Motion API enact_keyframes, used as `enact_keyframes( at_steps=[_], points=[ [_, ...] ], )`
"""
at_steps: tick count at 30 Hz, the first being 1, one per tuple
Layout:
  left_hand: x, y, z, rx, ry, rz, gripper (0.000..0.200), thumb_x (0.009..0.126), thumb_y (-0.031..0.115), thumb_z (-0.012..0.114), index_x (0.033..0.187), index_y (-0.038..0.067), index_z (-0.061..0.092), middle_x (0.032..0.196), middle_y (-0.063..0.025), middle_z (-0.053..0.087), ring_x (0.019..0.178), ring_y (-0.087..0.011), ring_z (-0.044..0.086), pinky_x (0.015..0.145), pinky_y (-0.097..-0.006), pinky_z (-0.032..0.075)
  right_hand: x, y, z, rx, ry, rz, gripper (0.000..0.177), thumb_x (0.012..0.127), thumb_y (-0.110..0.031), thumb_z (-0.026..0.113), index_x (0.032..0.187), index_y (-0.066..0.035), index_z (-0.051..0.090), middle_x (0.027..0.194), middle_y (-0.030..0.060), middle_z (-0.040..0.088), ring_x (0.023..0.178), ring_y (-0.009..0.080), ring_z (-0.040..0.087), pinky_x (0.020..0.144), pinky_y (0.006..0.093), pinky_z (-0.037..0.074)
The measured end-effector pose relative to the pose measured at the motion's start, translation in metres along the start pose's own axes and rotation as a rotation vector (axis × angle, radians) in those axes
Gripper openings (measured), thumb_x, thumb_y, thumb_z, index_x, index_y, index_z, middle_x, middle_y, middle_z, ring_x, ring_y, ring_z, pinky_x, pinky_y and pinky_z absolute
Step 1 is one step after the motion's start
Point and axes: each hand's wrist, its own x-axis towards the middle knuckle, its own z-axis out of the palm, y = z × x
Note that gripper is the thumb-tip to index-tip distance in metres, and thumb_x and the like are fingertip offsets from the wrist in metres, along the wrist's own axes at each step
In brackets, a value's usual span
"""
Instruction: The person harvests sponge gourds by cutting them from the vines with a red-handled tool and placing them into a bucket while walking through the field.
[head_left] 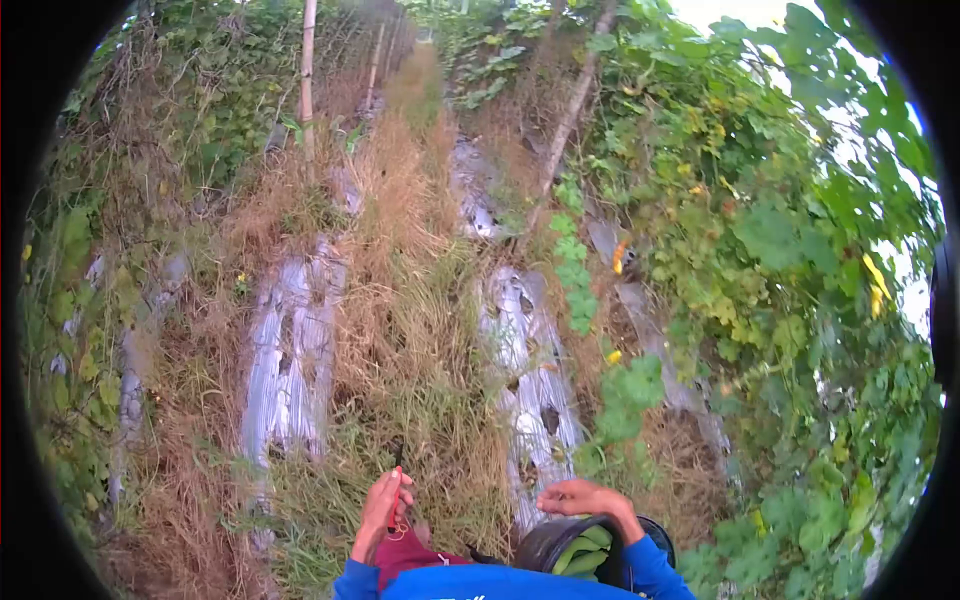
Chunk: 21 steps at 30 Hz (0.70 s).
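Quick count, folks: 2 hands, 1 tool, 1 bucket!
We've got 1 L hand, 1 R hand, 1 red tool, 1 blk bucket w/ min. 3 green pcs, 2 blue sleeves, plus at least 3 poles up top.

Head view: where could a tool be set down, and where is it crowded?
Barest: the left plastic strip, between dry grass, and the right plastic strip, ahead of the bucket, though both look torn. Crowded: the bucket itself, with green produce, and the vines at right.
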Motion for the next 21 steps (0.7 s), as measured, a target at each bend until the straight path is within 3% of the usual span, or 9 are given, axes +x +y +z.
enact_keyframes(
  at_steps=[4,10,12,14,16,18,20,21],
  points=[
    [0.104,0.027,-0.013,-0.024,0.0,-0.039,0.041,0.099,0.047,0.044,0.1,0.007,0.054,0.068,-0.0017,0.056,0.046,-0.0069,0.043,0.04,-0.0216,0.035,0.102,0.001,-0.046,0.168,-0.082,-0.004,0.042,0.095,-0.046,0.056,0.101,-0.004,0.064,0.089,-0.0024,0.06,0.087,0.0082,0.052,0.078,0.0268,0.044],
    [0.305,0.062,-0.063,-0.065,-0.011,-0.087,0.041,0.099,0.048,0.043,0.1,0.009,0.055,0.065,-0.0021,0.056,0.043,-0.0076,0.042,0.038,-0.0236,0.034,0.247,-0.039,-0.18,0.056,-0.104,0.136,0.036,0.096,-0.039,0.057,0.102,-0.005,0.065,0.09,0.0014,0.065,0.083,0.0091,0.056,0.074,0.0268,0.045],
    [0.361,0.094,-0.072,-0.075,0.001,-0.028,0.042,0.099,0.049,0.042,0.101,0.009,0.054,0.066,-0.0019,0.056,0.043,-0.0068,0.041,0.038,-0.0213,0.033,0.271,-0.037,-0.219,0.107,0.131,0.169,0.035,0.095,-0.039,0.058,0.101,-0.005,0.064,0.089,0.0017,0.066,0.082,0.0098,0.057,0.072,0.0273,0.046],
    [0.394,0.158,-0.07,-0.047,0.012,0.033,0.041,0.099,0.049,0.041,0.1,0.009,0.054,0.065,-0.0013,0.054,0.043,-0.0058,0.04,0.039,-0.0207,0.032,0.296,-0.051,-0.252,0.18,0.197,0.135,0.035,0.094,-0.04,0.058,0.098,-0.005,0.065,0.087,0.001,0.064,0.082,0.0099,0.056,0.071,0.0278,0.045],
    [0.428,0.216,-0.07,-0.009,-0.034,0.091,0.041,0.1,0.048,0.041,0.1,0.009,0.054,0.065,-0.0012,0.054,0.044,-0.0054,0.04,0.039,-0.0206,0.032,0.319,-0.109,-0.279,0.071,0.284,0.044,0.036,0.094,-0.041,0.059,0.097,-0.005,0.065,0.084,0.0008,0.062,0.081,0.0096,0.055,0.071,0.0276,0.044],
    [0.461,0.254,-0.073,0.029,-0.071,0.135,0.04,0.1,0.047,0.041,0.1,0.009,0.054,0.066,-0.001,0.054,0.044,-0.005,0.04,0.039,-0.0205,0.032,0.355,-0.126,-0.302,0.039,0.264,-0.042,0.037,0.095,-0.042,0.057,0.099,-0.005,0.064,0.082,0.0,0.059,0.08,0.009,0.053,0.072,0.0276,0.043],
    [0.498,0.279,-0.08,0.048,-0.076,0.178,0.041,0.1,0.048,0.04,0.099,0.009,0.053,0.066,-0.0007,0.053,0.045,-0.0046,0.04,0.039,-0.0202,0.032,0.412,-0.116,-0.33,0.054,-0.107,-0.099,0.043,0.094,-0.045,0.056,0.109,-0.005,0.063,0.092,0.0039,0.064,0.085,0.0134,0.056,0.077,0.0305,0.046],
    [0.516,0.288,-0.084,0.055,-0.056,0.185,0.042,0.1,0.048,0.04,0.1,0.009,0.054,0.066,-0.0006,0.054,0.045,-0.0044,0.04,0.039,-0.0198,0.031,0.437,-0.12,-0.342,0.061,-0.141,-0.035,0.044,0.094,-0.046,0.056,0.11,-0.006,0.063,0.092,0.0034,0.064,0.086,0.0132,0.055,0.078,0.031,0.045]
  ],
)
